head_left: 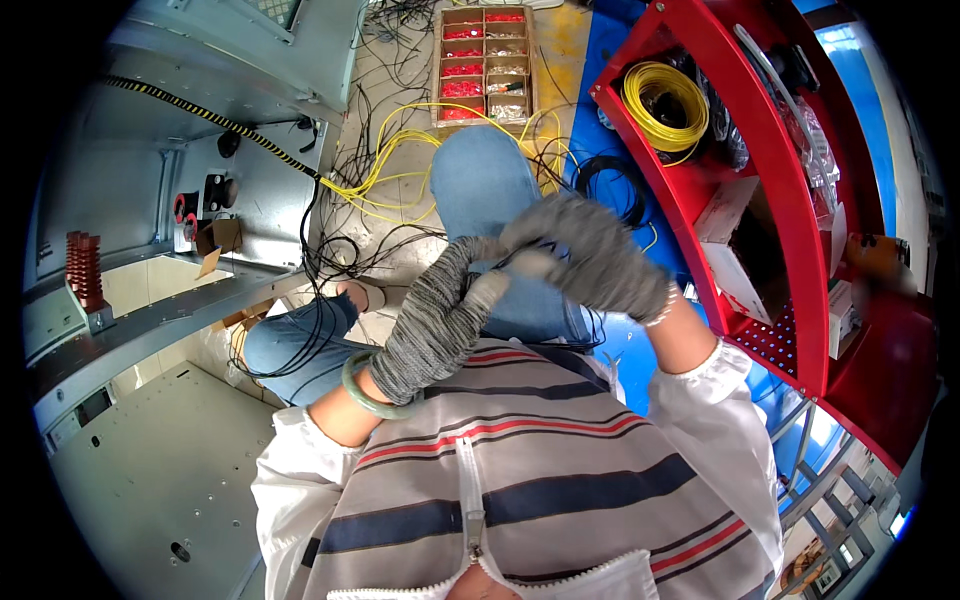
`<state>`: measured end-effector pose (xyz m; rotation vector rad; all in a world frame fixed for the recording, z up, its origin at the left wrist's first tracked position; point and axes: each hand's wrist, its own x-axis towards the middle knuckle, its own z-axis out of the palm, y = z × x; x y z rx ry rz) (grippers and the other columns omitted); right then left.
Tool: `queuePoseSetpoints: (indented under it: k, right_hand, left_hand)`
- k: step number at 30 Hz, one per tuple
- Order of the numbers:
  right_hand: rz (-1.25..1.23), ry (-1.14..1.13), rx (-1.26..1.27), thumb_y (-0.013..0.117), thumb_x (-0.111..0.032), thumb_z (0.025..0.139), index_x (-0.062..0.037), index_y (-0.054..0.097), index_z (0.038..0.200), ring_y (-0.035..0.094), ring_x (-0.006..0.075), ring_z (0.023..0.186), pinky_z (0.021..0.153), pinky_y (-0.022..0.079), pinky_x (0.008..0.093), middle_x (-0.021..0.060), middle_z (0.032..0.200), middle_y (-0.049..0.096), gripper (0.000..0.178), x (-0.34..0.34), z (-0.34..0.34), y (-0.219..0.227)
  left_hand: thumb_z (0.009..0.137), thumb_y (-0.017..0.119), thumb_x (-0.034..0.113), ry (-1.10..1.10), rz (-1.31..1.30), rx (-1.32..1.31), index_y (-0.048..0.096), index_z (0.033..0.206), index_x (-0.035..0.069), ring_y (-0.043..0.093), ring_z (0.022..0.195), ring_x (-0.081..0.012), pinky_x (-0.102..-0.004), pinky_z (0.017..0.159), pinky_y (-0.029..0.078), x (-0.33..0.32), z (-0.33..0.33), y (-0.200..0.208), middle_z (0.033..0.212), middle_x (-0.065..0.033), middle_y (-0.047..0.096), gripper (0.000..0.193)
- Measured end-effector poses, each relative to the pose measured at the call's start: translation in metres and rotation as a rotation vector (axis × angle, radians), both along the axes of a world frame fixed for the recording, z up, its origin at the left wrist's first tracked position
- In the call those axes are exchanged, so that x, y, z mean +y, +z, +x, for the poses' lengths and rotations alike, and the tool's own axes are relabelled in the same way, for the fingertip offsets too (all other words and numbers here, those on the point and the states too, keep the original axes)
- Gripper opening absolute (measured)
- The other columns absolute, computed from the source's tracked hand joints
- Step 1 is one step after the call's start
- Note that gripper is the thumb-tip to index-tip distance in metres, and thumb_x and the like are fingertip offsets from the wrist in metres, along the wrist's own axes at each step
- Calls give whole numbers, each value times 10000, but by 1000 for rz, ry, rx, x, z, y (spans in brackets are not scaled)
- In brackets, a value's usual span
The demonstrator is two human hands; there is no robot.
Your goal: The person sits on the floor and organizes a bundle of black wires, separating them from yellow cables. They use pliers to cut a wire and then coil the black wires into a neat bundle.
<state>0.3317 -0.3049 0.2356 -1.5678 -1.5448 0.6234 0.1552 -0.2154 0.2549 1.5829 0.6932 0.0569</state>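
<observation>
Above my lap, both hands wear grey knit gloves and meet fingertip to fingertip. My left hand (435, 318), with a green bangle at its wrist, is closed in a pinch on thin black wire. My right hand (595, 252), slightly blurred, has its fingers curled round the same black wire (548, 248). The gloves hide most of the wire and its end. More black wires (318, 285) hang down beside the metal cabinet (270, 200) at left. Yellow wires (385, 170) run from a black-and-yellow wrapped bundle (225, 122) across the floor.
A divided cardboard box (485, 65) of small red and pale parts stands on the floor ahead. On the right, a red shelf cart (790, 190) holds a yellow wire coil (664, 108) and open cartons. Copper-coloured ribbed posts (84, 270) rise from the cabinet frame at left.
</observation>
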Motion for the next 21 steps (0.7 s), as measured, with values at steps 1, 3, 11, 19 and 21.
queuePoseSetpoints:
  k: [1,3,11,19,21]
  right_hand:
    - [109,-144,5,631,-115,731,-52,585,931,600,254,827,742,476,332,119,841,618,215,-7,12,-5]
    - [50,-396,202,643,-114,742,-39,581,962,600,230,853,757,479,312,116,888,621,240,-32,48,-38]
    - [-165,-252,-62,718,-224,657,-58,584,986,541,282,963,843,428,386,123,1007,580,392,-52,2,-52]
    - [-64,-204,-702,495,-192,754,-92,587,888,537,318,795,722,414,435,156,870,562,191,-44,40,-87]
    - [-183,-309,-831,470,-244,796,-94,572,758,547,305,706,648,426,417,114,739,574,185,-64,88,-113]
  left_hand:
    - [878,490,148,30,74,-8,561,1027,21,522,773,-86,-211,676,424,-3,-2,-5,902,-53,580,209]
    - [878,499,135,44,100,-7,574,965,2,565,797,-153,-266,746,441,-4,-4,-11,870,-98,617,176]
    - [898,444,124,32,107,-99,552,1008,-10,530,816,-131,-246,744,433,-8,-15,-18,876,-66,584,204]
    - [862,506,136,-31,65,-150,580,949,-1,577,772,-202,-277,713,452,6,-17,12,841,-104,609,178]
    - [862,499,131,-19,335,-244,583,933,-9,573,757,-200,-279,697,449,17,-26,35,836,-119,605,178]
